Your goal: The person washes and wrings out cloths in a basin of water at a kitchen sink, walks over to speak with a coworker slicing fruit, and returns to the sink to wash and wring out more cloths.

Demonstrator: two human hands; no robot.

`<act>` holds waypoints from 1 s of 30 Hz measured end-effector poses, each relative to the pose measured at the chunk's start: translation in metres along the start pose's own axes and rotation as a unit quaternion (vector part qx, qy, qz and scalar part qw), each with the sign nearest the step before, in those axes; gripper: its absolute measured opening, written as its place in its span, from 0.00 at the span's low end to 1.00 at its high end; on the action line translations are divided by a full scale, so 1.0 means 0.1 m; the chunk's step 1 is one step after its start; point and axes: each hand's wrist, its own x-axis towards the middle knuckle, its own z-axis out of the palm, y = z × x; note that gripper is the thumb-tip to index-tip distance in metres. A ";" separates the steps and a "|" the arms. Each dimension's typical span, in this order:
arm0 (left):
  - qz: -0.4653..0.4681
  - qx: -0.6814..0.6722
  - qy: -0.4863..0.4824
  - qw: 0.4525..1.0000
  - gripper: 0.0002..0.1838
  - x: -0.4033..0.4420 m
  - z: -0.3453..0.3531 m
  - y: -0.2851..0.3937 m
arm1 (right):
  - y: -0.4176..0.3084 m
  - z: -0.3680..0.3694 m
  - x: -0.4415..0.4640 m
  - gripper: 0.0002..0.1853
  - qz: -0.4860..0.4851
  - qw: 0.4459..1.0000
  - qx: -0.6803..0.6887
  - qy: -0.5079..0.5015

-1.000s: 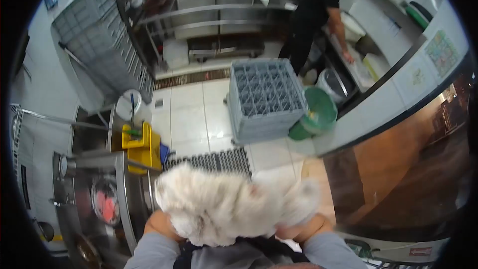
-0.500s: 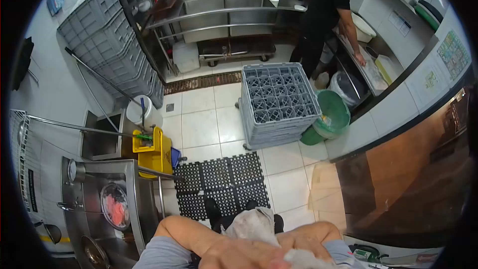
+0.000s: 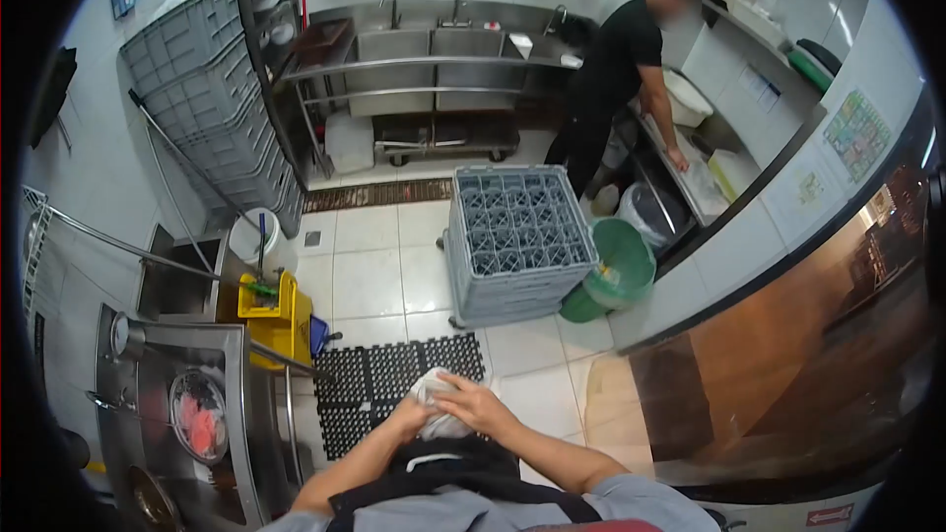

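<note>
A pale, crumpled cloth (image 3: 431, 389) is bunched between my two hands in front of my body, above the black rubber mat. My left hand (image 3: 412, 418) grips it from the left side, with the fingers partly hidden by the folds. Across its right side lies my right hand (image 3: 471, 404), fingers bent over the fabric and close to my left hand. A lower fold of the cloth hangs beneath both hands, near my dark apron (image 3: 453, 458).
A stack of grey glass racks (image 3: 522, 246) stands ahead, beside a green bin (image 3: 623, 261). At left are a steel sink counter (image 3: 233, 374) and a yellow mop bucket (image 3: 281, 320). A co-worker (image 3: 616, 64) in black leans over the right-hand counter (image 3: 690, 172).
My hands and the cloth have moved forward, away from my body, and now show clearly. The view has tilted up slightly. The co-worker's hand stays at the counter.
</note>
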 end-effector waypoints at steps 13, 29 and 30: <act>0.181 -0.208 0.347 0.896 0.20 -1.79 -1.72 0.63 | 2.03 0.04 -1.11 0.16 0.395 0.827 -0.371 -0.148; 0.166 0.099 0.757 0.624 0.18 -3.40 -4.87 0.91 | 1.50 1.22 -0.47 0.13 0.235 0.888 -0.277 -0.281; -0.061 0.246 0.759 0.599 0.21 -3.50 -5.15 0.62 | 1.60 1.17 -0.33 0.13 0.236 0.885 -0.276 -0.290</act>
